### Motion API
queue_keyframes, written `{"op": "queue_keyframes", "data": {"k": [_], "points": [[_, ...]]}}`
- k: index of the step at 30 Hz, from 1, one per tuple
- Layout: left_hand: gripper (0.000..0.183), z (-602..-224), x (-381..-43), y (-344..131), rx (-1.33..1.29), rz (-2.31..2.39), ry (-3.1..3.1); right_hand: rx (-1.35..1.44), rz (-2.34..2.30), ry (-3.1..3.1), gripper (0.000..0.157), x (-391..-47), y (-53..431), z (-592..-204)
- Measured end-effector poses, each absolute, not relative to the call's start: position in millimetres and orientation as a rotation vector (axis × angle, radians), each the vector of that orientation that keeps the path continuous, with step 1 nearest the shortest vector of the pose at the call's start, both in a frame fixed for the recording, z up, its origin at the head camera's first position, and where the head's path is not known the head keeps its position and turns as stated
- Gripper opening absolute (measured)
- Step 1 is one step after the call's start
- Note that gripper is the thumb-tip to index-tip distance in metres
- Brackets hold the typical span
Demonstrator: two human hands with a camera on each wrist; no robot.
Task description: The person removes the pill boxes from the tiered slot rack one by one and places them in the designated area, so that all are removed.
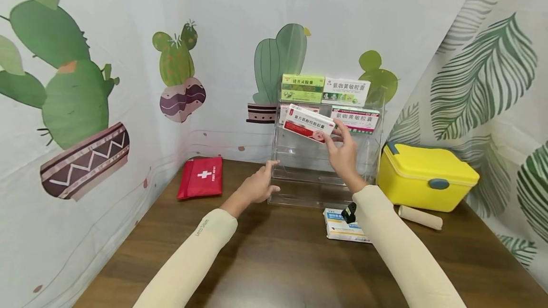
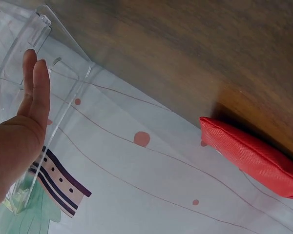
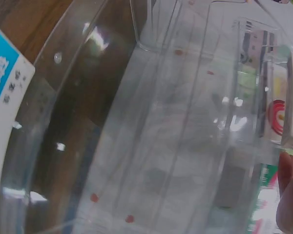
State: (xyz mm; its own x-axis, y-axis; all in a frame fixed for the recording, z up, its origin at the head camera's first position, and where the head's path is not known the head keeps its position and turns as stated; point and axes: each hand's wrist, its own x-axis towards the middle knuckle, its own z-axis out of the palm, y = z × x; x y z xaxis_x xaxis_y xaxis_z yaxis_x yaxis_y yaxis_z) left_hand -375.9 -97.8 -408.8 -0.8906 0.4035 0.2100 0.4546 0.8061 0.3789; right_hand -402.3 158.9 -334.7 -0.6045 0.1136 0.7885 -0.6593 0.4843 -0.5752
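Observation:
My right hand [image 1: 343, 153] pinches the right end of a red-and-white medicine box [image 1: 307, 125], which tilts down to the right in front of a clear acrylic display rack [image 1: 299, 149]. Partly hidden behind it, another medicine box [image 1: 282, 114] sits in the second tier. Beside that stands a white-and-magenta box [image 1: 355, 120]. The top tier has a green box [image 1: 301, 88] and a white-and-green box [image 1: 346, 91]. My left hand [image 1: 258, 185] is at the rack's lower left side with fingers extended, holding nothing; whether it touches the rack I cannot tell.
A blue-and-white medicine box [image 1: 338, 227] lies on the wooden table [image 1: 265, 260] before the rack, partly under my right forearm. A red first-aid pouch [image 1: 200, 178] lies left. At right are a yellow lidded case [image 1: 424, 175] and a beige roll [image 1: 420, 217].

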Motion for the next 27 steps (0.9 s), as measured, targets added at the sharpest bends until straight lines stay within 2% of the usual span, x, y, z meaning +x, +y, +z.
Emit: {"op": "queue_keyframes", "data": {"k": [9,17,27], "points": [[0.081,-412,-377,-97,-0.717,-0.691,-2.825,0.469,1.373,-1.818,0.054,-369,160,-317],[0.082,-411,-378,-98,-0.691,-0.682,-2.855,0.518,1.430,-1.850,0.053,-316,148,-298],[0.082,-412,-376,-98,-0.698,-0.699,-2.853,0.562,1.506,-1.940,0.055,-292,154,-300]]}}
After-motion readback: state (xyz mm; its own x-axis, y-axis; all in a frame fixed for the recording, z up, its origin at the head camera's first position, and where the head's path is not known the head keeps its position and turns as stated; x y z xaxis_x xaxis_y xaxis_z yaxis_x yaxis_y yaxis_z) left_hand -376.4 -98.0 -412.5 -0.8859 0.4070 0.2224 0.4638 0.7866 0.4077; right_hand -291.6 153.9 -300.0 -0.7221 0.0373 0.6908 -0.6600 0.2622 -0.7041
